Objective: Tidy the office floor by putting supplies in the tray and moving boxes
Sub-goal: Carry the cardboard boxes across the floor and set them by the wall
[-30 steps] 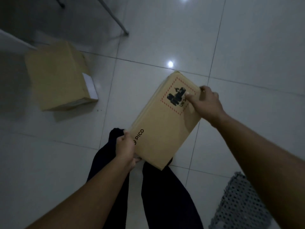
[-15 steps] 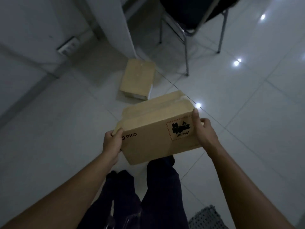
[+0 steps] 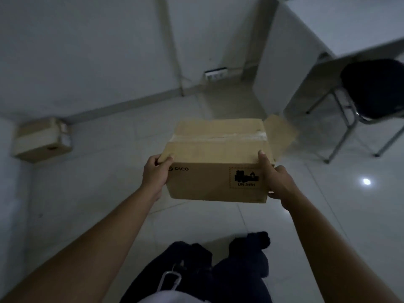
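Carried box (image 3: 216, 162) off the floor, level, out front at arm's reach. Long axis left to right, printed side facing back. Left hand (image 3: 155, 173) clamped on left end, right hand (image 3: 276, 179) on right end, thumb over top edge. Equal reach both sides. Second box (image 3: 41, 139) down by wall, far left. Third box (image 3: 281, 133) partly hidden just behind. Likely set-down ahead, near wall.

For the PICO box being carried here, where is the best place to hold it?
Grip the PICO box at its two short ends, from either side, as the left hand and right hand do: it is wide, level, taped shut, with no handles.
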